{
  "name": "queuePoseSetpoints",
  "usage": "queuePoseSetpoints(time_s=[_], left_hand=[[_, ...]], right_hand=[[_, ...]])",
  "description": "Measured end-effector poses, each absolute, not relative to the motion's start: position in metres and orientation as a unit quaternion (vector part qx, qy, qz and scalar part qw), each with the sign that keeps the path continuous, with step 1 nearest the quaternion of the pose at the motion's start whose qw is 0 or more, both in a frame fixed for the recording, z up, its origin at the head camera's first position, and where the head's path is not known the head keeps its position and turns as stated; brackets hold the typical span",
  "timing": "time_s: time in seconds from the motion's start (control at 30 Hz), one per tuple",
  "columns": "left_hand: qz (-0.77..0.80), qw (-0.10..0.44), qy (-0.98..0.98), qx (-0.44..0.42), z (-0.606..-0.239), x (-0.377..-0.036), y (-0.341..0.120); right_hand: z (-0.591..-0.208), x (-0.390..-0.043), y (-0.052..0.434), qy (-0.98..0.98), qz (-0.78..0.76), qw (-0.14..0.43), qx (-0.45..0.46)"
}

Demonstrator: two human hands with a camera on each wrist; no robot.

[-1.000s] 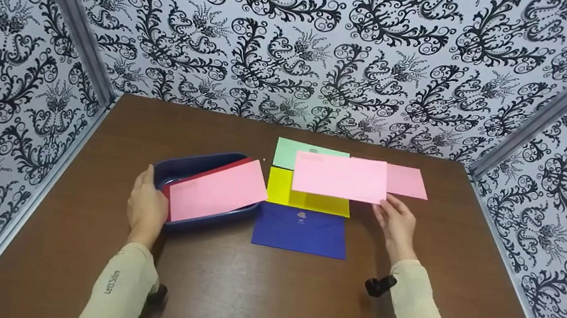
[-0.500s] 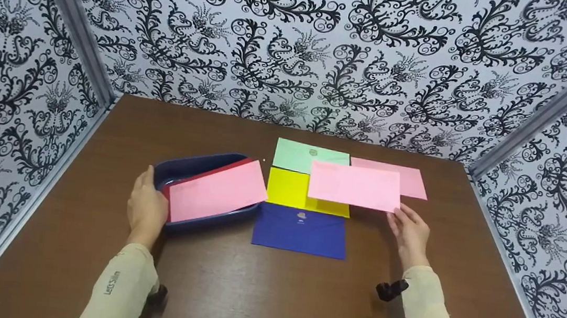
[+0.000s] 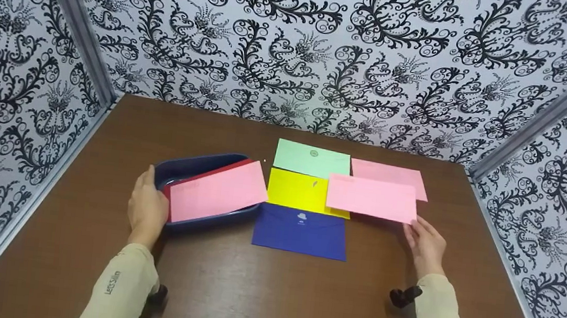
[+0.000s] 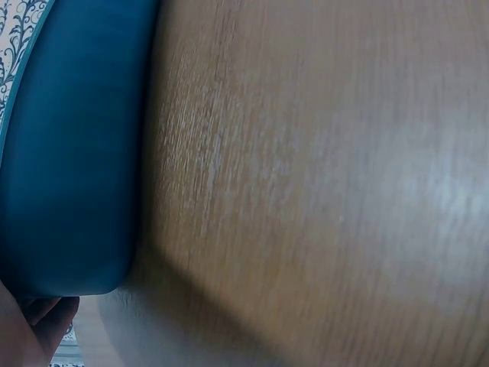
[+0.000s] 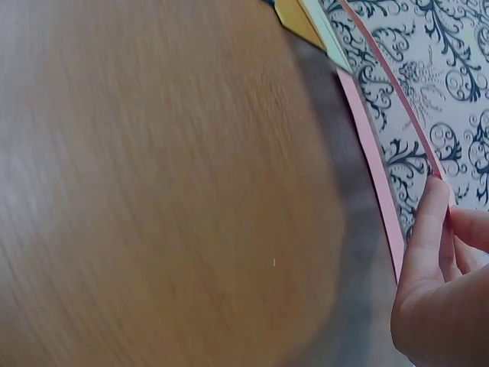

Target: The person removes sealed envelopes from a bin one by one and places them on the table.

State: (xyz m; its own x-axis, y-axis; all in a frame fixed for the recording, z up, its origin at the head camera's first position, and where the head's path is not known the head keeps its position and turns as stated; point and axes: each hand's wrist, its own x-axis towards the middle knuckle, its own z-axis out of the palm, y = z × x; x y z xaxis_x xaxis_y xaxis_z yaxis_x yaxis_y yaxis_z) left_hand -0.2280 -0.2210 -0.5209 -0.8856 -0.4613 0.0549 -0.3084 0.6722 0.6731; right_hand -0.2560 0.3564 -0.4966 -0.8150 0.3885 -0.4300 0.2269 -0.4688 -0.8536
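In the head view my left hand [image 3: 148,207] holds the near-left end of a dark blue plastic tub [image 3: 203,223]. Its fingers show at the tub's end in the left wrist view. A pink envelope [image 3: 219,192] lies slanted across the tub, over a red one [image 3: 166,191]. My right hand [image 3: 427,245] pinches another pink envelope [image 3: 371,197] by its lower right corner. Seen edge-on in the right wrist view, that held envelope [image 5: 397,90] is up off the table. From the head it overlaps a yellow envelope [image 3: 296,189] and a pink envelope [image 3: 390,173] lying flat.
A mint green envelope [image 3: 310,159] lies behind the yellow one, and a dark blue envelope [image 3: 301,234] lies in front. All rest on a brown wooden table [image 3: 268,299]. Black-and-white patterned walls [image 3: 295,49] enclose the back and sides.
My right hand has carried the pink envelope to the right and toward me, uncovering the mint green envelope and more of the yellow one. The left hand and the tub have stayed put.
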Motion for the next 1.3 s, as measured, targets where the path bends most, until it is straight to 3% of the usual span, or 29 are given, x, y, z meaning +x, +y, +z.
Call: queuePoseSetpoints(time_s=[0.77,1.3], left_hand=[[-0.353,0.094,-0.906,0.214,-0.519,-0.228,-0.222],[-0.331,0.112,-0.912,0.214,-0.520,-0.226,-0.220]], right_hand=[[-0.500,-0.245,0.397,-0.499,0.791,0.052,-0.350],[-0.507,-0.238,0.413,-0.524,0.767,0.044,-0.368]])
